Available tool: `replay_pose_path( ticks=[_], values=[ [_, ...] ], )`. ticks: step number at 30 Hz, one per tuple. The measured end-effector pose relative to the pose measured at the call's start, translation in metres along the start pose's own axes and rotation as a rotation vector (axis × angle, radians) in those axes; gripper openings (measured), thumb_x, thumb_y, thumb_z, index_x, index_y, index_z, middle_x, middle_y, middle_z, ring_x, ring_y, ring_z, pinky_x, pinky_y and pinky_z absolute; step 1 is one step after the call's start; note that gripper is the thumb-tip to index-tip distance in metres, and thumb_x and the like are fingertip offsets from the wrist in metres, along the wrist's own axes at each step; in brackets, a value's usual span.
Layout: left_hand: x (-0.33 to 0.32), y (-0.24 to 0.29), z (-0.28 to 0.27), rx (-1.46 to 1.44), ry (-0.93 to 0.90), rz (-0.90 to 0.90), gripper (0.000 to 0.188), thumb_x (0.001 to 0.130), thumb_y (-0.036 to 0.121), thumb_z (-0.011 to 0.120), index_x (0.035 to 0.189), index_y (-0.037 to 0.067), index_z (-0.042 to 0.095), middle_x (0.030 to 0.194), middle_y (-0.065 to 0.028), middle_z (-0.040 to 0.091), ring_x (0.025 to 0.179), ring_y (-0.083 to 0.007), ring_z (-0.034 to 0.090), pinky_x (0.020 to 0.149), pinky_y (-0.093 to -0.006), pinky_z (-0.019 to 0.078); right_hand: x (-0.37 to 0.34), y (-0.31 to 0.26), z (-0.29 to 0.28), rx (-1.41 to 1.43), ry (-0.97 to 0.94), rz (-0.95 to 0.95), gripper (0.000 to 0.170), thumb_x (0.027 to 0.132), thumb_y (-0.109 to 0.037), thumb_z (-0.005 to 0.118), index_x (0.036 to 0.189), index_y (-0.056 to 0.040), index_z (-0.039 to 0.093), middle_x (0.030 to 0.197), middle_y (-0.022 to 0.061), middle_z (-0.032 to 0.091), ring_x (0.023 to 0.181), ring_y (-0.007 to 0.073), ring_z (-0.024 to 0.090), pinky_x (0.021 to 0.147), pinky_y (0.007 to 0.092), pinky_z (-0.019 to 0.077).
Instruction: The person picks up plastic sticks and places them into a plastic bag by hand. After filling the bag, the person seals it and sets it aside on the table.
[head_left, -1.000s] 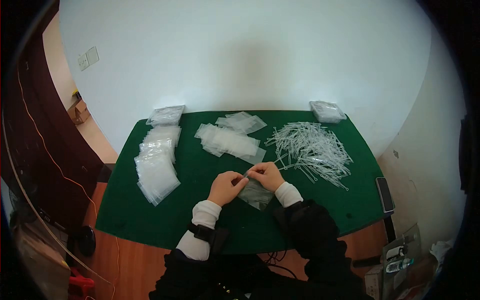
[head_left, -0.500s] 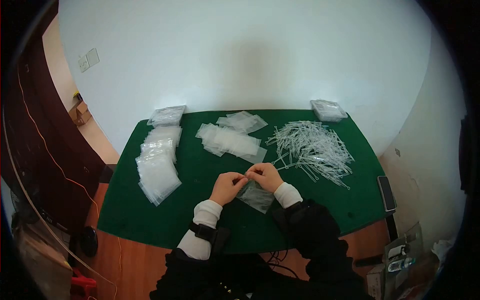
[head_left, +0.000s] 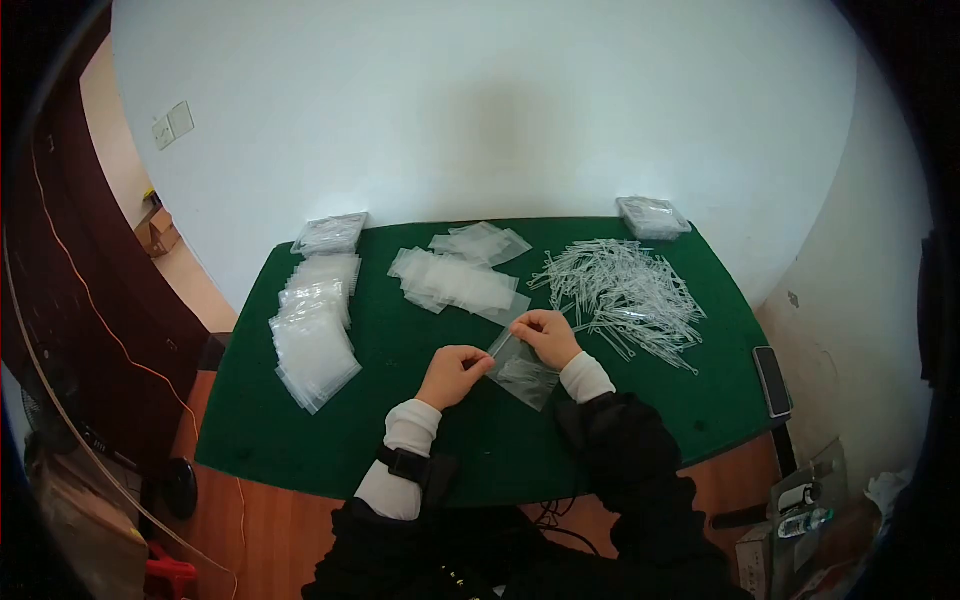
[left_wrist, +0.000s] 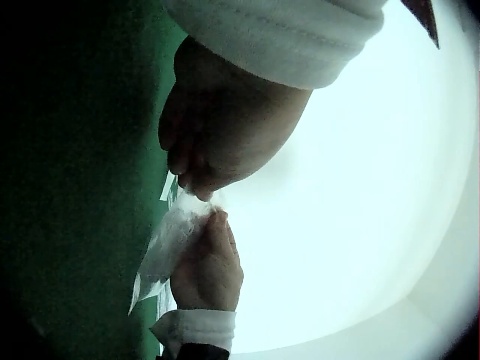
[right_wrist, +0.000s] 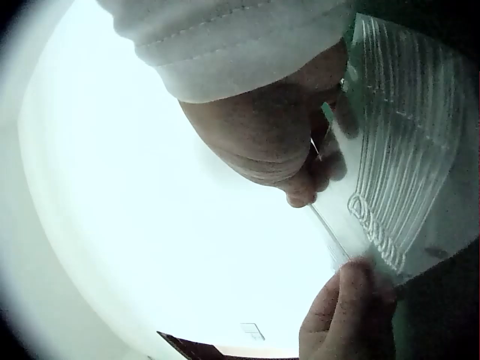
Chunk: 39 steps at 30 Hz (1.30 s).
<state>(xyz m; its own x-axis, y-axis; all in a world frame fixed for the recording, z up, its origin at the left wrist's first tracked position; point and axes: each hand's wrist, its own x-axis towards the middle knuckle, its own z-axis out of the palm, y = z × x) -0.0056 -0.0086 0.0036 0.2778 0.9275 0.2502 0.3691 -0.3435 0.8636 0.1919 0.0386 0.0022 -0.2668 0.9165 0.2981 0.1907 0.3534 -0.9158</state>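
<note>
A clear zip bag (head_left: 528,382) hangs between both hands over the near middle of the table. Inside it, the right wrist view shows several thin clear sticks with looped ends (right_wrist: 375,225), lying side by side. My left hand (head_left: 452,377) pinches the left end of the bag's top edge between thumb and fingers. At the other end of that edge, my right hand (head_left: 548,340) pinches the bag with thumb and forefinger. The edge runs straight between the two hands.
Overlapping bags (head_left: 315,350) lie in a row at left, more flat bags (head_left: 460,282) at the centre. A heap of loose looped sticks (head_left: 640,300) is at right. Clear packs (head_left: 332,233) stand at the back corners. A phone (head_left: 771,382) lies on the right edge.
My right hand has slid away from the left one, to the right and slightly up along the bag's top edge. My left hand has stayed nearly in place.
</note>
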Motion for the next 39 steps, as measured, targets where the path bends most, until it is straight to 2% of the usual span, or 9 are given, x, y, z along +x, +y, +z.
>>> replay_pose_path(
  ticks=[4, 8, 12, 16, 19, 24, 27, 35, 39],
  values=[
    [0.0, 0.003, -0.002, -0.055, -0.034, -0.047, 0.019, 0.077, 0.017, 0.06, 0.08, -0.002, 0.063, 0.063, -0.0048, 0.059, 0.057, -0.01, 0.054, 0.054, -0.0233, 0.0429, 0.001, -0.002, -0.002, -0.002, 0.021, -0.035, 0.016, 0.078, -0.015, 0.059, 0.077, 0.0008, 0.06, 0.063, 0.0019, 0.057, 0.055, 0.0078, 0.05, 0.051, 0.022, 0.0395],
    [-0.002, 0.007, -0.004, -0.208, -0.109, -0.037, 0.017, 0.079, 0.015, 0.058, 0.084, -0.001, 0.062, 0.066, -0.0039, 0.059, 0.06, -0.0092, 0.053, 0.057, -0.0221, 0.0429, -0.002, -0.005, 0.0, 0.23, -0.05, 0.186, 0.015, 0.081, -0.016, 0.056, 0.078, -0.0004, 0.057, 0.059, 0.0008, 0.054, 0.049, 0.0075, 0.047, 0.046, 0.021, 0.0373],
    [0.0, 0.01, -0.005, -0.591, -0.175, -0.078, 0.016, 0.078, 0.009, 0.057, 0.09, -0.001, 0.06, 0.077, -0.0054, 0.06, 0.068, -0.0096, 0.053, 0.062, -0.0215, 0.043, -0.001, -0.007, 0.001, 0.277, -0.051, 0.199, 0.015, 0.083, -0.015, 0.053, 0.078, -0.0016, 0.055, 0.056, -0.0007, 0.049, 0.045, 0.0066, 0.043, 0.042, 0.0203, 0.0342],
    [0.0, 0.015, -0.003, -0.502, -0.024, 0.039, 0.019, 0.077, 0.006, 0.057, 0.095, 0.001, 0.059, 0.085, -0.0062, 0.058, 0.079, -0.0116, 0.054, 0.069, -0.0222, 0.0427, -0.003, -0.007, 0.006, 0.329, -0.092, 0.279, 0.014, 0.083, -0.015, 0.052, 0.079, -0.0014, 0.056, 0.057, -0.001, 0.049, 0.045, 0.0063, 0.042, 0.041, 0.0201, 0.0327],
    [-0.001, 0.03, 0.003, -0.077, 0.147, 0.426, 0.018, 0.074, 0.001, 0.056, 0.091, 0.003, 0.061, 0.094, -0.0088, 0.058, 0.083, -0.0141, 0.055, 0.071, -0.0225, 0.0427, -0.004, -0.005, 0.011, 0.337, -0.171, 0.297, 0.015, 0.083, -0.015, 0.052, 0.079, -0.001, 0.056, 0.061, -0.0011, 0.051, 0.049, 0.0056, 0.044, 0.044, 0.0196, 0.0336],
    [0.005, 0.025, -0.003, 0.157, 0.112, 0.69, 0.015, 0.074, 0.002, 0.058, 0.088, 0.005, 0.063, 0.088, -0.0086, 0.06, 0.081, -0.0157, 0.057, 0.07, -0.0234, 0.0439, -0.005, -0.005, 0.017, 0.262, -0.189, 0.217, 0.016, 0.084, -0.016, 0.053, 0.082, -0.0009, 0.058, 0.065, -0.0009, 0.054, 0.055, 0.0056, 0.047, 0.049, 0.0187, 0.036],
    [-0.001, 0.022, -0.003, -0.064, 0.19, 0.243, 0.011, 0.076, 0.004, 0.059, 0.086, 0.001, 0.062, 0.078, -0.006, 0.062, 0.073, -0.0112, 0.058, 0.064, -0.0228, 0.0455, -0.005, -0.008, 0.017, 0.238, -0.15, 0.156, 0.018, 0.084, -0.019, 0.054, 0.084, -0.0015, 0.059, 0.068, -0.0007, 0.056, 0.059, 0.0057, 0.049, 0.055, 0.0182, 0.0379],
    [0.001, 0.002, -0.005, -0.219, 0.324, -0.07, 0.012, 0.079, 0.007, 0.057, 0.082, -0.004, 0.06, 0.068, -0.0043, 0.06, 0.056, -0.0093, 0.057, 0.052, -0.0209, 0.0453, -0.004, -0.025, 0.002, 0.569, -0.154, 0.542, 0.019, 0.081, -0.019, 0.056, 0.079, -0.0002, 0.059, 0.065, 0.0014, 0.056, 0.054, 0.0078, 0.051, 0.051, 0.0206, 0.0408],
    [0.003, -0.006, -0.006, -0.257, 0.314, -0.126, 0.011, 0.078, 0.008, 0.057, 0.081, -0.003, 0.059, 0.066, -0.0044, 0.059, 0.054, -0.0096, 0.056, 0.05, -0.0217, 0.0449, -0.003, -0.003, -0.002, 0.142, -0.21, 0.294, 0.017, 0.08, -0.016, 0.057, 0.074, 0.0001, 0.058, 0.059, 0.0018, 0.055, 0.049, 0.009, 0.05, 0.045, 0.0218, 0.0402]
  ],
)
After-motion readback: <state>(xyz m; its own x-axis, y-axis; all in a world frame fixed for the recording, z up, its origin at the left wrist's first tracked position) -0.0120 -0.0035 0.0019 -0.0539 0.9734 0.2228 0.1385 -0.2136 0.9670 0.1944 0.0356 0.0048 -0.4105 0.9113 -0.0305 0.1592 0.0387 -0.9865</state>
